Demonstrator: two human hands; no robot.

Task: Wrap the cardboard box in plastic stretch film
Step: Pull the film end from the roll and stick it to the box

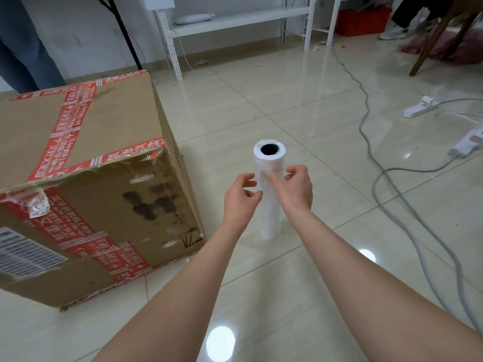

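One cardboard box (86, 184) sits on the tiled floor (300, 283) at the left, criss-crossed with red printed tape (65, 126), its near top edge torn and a lower corner crumpled. Just right of it, apart from the box, one white roll of stretch film (269, 218) stands upright on the floor, its dark core hole facing up. The left hand (240, 197) curls loosely against the roll's left side, fingers bent and touching the film. The right hand (295, 189) is at the roll's right side, thumb and fingertips picking at the film surface; neither hand fully clasps the roll. Bare floor lies open between box and roll and in front of both. Farther right, grey cables (386, 184) trail across the tiles beside two white power strips (420, 107). One white shelf rack (235, 19) stands at the back wall.
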